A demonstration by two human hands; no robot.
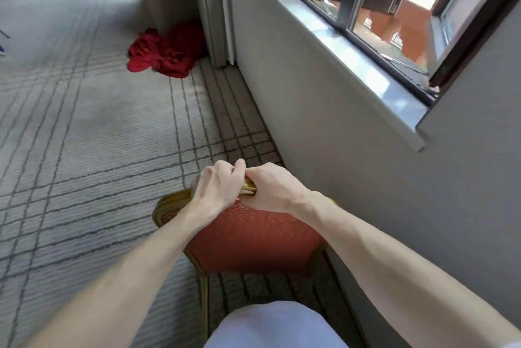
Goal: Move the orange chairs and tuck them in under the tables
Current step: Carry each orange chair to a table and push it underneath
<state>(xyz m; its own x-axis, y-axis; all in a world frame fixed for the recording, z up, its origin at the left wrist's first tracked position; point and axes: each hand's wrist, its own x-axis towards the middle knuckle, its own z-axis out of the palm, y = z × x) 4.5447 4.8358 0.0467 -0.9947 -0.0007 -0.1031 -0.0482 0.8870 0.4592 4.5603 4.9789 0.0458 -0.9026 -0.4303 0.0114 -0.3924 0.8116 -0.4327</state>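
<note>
An orange chair (251, 237) with a gold frame stands right in front of me, close to the wall on its right. I see its padded back from behind. My left hand (217, 184) grips the gold top rail of the backrest, fingers curled over it. My right hand (270, 187) grips the same rail right beside the left, the two hands touching. The seat and most of the legs are hidden below the backrest; one gold rear leg shows at the lower left. No table is in view.
A grey wall (324, 127) with a window sill (363, 65) runs along the right. A heap of red cloth (166, 51) lies on the carpet by a curtain (214, 9) ahead. Patterned grey carpet (84, 136) spreads to the left.
</note>
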